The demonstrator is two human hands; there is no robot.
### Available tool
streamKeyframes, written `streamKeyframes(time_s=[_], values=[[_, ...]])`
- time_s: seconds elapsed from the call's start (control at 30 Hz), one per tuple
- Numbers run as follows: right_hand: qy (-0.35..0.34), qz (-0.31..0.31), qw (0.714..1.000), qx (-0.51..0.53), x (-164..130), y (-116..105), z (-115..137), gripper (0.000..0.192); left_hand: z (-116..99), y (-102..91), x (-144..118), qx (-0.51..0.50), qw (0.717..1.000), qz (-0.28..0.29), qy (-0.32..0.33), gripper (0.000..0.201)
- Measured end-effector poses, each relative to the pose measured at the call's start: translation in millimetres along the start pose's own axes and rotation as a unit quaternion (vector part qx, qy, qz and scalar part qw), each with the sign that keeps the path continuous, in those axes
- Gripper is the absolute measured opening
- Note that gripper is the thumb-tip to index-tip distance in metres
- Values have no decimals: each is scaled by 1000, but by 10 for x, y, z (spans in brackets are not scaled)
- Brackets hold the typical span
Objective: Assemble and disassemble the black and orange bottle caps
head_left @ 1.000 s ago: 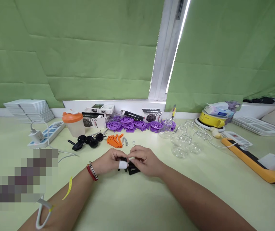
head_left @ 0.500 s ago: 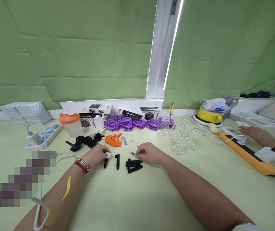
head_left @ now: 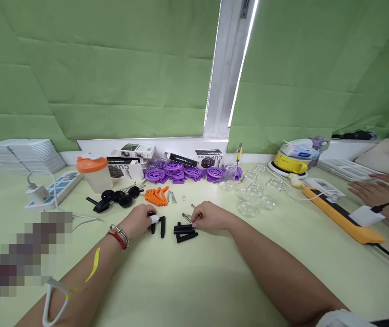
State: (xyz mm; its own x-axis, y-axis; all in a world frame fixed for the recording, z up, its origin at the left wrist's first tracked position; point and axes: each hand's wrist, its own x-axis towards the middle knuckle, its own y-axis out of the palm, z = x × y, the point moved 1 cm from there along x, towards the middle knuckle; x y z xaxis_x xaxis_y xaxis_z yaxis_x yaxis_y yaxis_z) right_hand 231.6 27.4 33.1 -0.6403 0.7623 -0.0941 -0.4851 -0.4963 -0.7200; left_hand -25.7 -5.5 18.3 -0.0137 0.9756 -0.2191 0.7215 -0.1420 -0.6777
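Observation:
My left hand (head_left: 142, 219), with a white wrap on one fingertip, is closed on a black L-shaped plastic piece (head_left: 152, 228). A similar black piece (head_left: 162, 228) lies right beside it. My right hand (head_left: 210, 215) has its fingers pinched at the end of the topmost black plastic piece (head_left: 185, 226) in a small pile, where the fingers partly hide the contact. Small metal springs (head_left: 187, 217) lie just behind that pile, near the right fingertips.
Behind my hands lie orange clips (head_left: 156, 196), screws (head_left: 172, 197), black round-headed parts (head_left: 122, 198) and purple wheel-like parts (head_left: 174, 171). Clear plastic rings (head_left: 251, 195) and an orange power strip (head_left: 344, 218) are at right. Another person's hands (head_left: 368, 193) rest farther right.
My right fingers have shifted from the springs toward the black pile. The left hand's black piece is now nearer its neighbour. Another person's second hand has appeared at right; the view has shifted slightly.

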Motion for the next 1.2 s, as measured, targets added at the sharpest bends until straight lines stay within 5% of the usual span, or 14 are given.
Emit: streamKeyframes(time_s=[0.37,0.5,0.63,0.9,1.1,1.2], values=[[-84,67,985,-133,-75,178,239,17,-119,-88,-50,120,974,-121,148,28],[-54,96,985,-134,-80,180,250,13,-253,-43,-188,87,967,-3,240,25],[-32,96,995,-21,-86,122,234,12,-302,35,-288,53,948,137,282,28],[-68,74,969,227,44,188,103,20,-392,201,-318,-125,954,121,244,25],[-96,-90,991,32,199,119,-96,15,-401,237,-346,-131,959,151,202,27],[-116,-91,988,-46,235,124,-143,15,-402,283,-354,-82,959,185,200,25]])
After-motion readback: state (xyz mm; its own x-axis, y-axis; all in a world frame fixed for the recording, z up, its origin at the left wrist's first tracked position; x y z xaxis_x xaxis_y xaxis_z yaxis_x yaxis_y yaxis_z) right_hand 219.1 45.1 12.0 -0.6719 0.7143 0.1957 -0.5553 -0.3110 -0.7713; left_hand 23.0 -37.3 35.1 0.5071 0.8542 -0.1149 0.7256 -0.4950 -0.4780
